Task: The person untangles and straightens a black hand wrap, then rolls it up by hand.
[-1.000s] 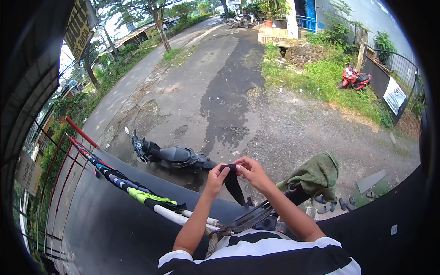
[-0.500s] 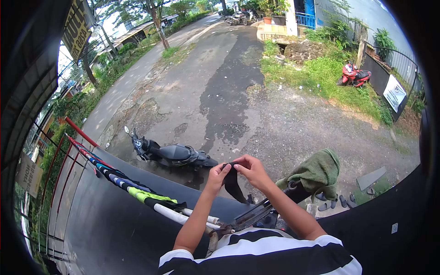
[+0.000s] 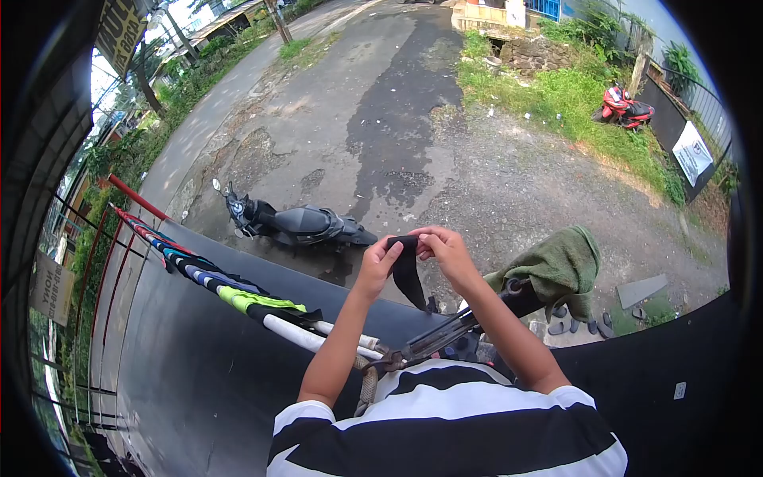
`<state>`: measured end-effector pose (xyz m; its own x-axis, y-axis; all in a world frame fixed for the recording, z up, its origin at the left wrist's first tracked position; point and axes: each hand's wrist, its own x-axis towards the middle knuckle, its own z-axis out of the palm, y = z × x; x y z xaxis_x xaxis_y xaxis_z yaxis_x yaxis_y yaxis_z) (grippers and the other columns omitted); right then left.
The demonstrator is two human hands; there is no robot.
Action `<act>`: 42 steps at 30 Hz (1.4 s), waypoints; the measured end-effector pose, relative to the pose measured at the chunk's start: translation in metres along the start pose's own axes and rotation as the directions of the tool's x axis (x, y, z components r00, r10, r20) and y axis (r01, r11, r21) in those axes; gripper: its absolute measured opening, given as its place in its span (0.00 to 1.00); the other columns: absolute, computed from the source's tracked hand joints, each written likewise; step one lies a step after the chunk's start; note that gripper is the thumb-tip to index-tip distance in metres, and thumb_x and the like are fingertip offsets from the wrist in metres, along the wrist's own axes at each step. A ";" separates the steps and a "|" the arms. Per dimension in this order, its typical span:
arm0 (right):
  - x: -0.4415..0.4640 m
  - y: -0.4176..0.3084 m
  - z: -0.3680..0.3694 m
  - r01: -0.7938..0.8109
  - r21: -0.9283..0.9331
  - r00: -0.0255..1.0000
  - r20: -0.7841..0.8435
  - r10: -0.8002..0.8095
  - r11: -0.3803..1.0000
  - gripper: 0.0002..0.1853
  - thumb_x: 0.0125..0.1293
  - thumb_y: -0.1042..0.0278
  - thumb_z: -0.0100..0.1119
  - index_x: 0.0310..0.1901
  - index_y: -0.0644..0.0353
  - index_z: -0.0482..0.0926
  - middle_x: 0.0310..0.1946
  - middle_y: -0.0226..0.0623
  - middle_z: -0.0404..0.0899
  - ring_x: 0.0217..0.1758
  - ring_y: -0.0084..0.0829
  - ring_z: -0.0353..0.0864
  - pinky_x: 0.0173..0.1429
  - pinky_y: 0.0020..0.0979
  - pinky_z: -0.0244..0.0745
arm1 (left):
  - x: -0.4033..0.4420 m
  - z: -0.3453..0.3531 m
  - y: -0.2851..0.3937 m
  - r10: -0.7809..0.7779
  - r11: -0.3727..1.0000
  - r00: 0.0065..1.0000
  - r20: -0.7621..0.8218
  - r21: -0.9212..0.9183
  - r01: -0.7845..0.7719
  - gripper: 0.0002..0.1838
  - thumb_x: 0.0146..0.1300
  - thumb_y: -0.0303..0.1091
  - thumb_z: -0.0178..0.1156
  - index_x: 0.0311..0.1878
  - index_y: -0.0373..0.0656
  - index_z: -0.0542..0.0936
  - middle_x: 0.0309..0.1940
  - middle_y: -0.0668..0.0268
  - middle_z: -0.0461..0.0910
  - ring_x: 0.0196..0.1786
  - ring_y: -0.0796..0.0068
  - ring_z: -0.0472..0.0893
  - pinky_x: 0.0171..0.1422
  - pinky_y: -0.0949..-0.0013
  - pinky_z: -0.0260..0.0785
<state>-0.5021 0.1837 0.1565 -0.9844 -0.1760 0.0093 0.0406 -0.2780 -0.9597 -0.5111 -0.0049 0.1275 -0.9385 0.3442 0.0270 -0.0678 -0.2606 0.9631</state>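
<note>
My left hand (image 3: 377, 269) pinches the upper left edge of a narrow black cloth (image 3: 408, 278) between thumb and fingers. At the cloth's upper right edge, my right hand (image 3: 447, 253) has its fingertips closed on the fabric. The cloth hangs down between my hands and narrows at the bottom, so it looks like a sock. Both hands are raised in front of my chest. Below them run a white pole (image 3: 292, 332) and a dark metal bar (image 3: 437, 340). Several garments, one lime green (image 3: 253, 300), lie along the pole to the left.
A green towel (image 3: 560, 262) drapes over a support right of my forearm. A knotted rope (image 3: 367, 388) is near my chest. Beyond the dark panel (image 3: 214, 374) stands a dark motorcycle (image 3: 302, 221). Sandals (image 3: 606, 327) lie at right, and a red scooter (image 3: 626, 110) stands farther off.
My view has tipped down, so the road and motorcycle sit higher. The cloth's upper part now shows wider between my hands, and my right fingers have shifted along its edge.
</note>
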 end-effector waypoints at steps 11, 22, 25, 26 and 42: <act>-0.002 0.005 0.003 0.117 -0.180 0.988 0.124 -0.095 0.977 0.13 0.71 0.70 0.62 0.54 0.65 0.83 0.40 0.28 0.84 0.40 0.16 0.77 0.46 0.22 0.73 | -0.001 0.000 -0.001 0.122 0.977 0.992 -0.031 0.181 -0.115 0.17 0.76 0.48 0.57 0.49 0.43 0.81 0.32 0.79 0.77 0.31 0.92 0.71 0.33 0.83 0.59; -0.005 -0.004 0.008 0.227 -0.294 0.970 -0.021 -0.243 0.928 0.10 0.68 0.74 0.64 0.49 0.65 0.82 0.39 0.35 0.85 0.40 0.21 0.81 0.45 0.27 0.77 | -0.002 0.000 0.006 -0.079 0.980 0.993 0.087 -0.177 0.093 0.23 0.68 0.31 0.66 0.64 0.36 0.75 0.49 0.66 0.83 0.49 0.80 0.84 0.54 0.74 0.77; -0.008 -0.011 0.012 0.251 -0.471 0.957 -0.011 -0.290 0.846 0.10 0.67 0.73 0.65 0.48 0.65 0.82 0.38 0.37 0.85 0.39 0.21 0.82 0.44 0.27 0.77 | -0.004 0.001 0.010 -0.096 0.978 0.991 0.093 -0.175 0.112 0.22 0.68 0.30 0.66 0.62 0.37 0.76 0.48 0.66 0.84 0.47 0.80 0.84 0.53 0.74 0.78; -0.009 -0.011 0.012 0.263 -0.509 0.952 -0.003 -0.307 0.820 0.10 0.67 0.72 0.66 0.48 0.65 0.82 0.36 0.37 0.85 0.38 0.21 0.82 0.43 0.26 0.76 | -0.005 0.001 0.009 -0.098 0.978 0.991 0.092 -0.178 0.114 0.22 0.68 0.30 0.66 0.62 0.37 0.76 0.48 0.66 0.84 0.47 0.80 0.84 0.53 0.74 0.78; -0.009 -0.013 0.015 0.239 -0.489 0.963 0.006 -0.271 0.839 0.10 0.67 0.67 0.69 0.42 0.65 0.82 0.31 0.35 0.83 0.35 0.19 0.78 0.39 0.25 0.73 | -0.003 -0.005 0.004 -0.209 0.965 0.975 0.078 -0.147 0.219 0.19 0.72 0.45 0.63 0.55 0.40 0.80 0.40 0.71 0.83 0.38 0.86 0.82 0.44 0.76 0.78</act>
<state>-0.4907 0.1747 0.1728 -0.9576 -0.0996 0.2704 -0.2850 0.1869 -0.9401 -0.5099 -0.0113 0.1303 -0.8744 0.4601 -0.1542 -0.3203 -0.3085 0.8957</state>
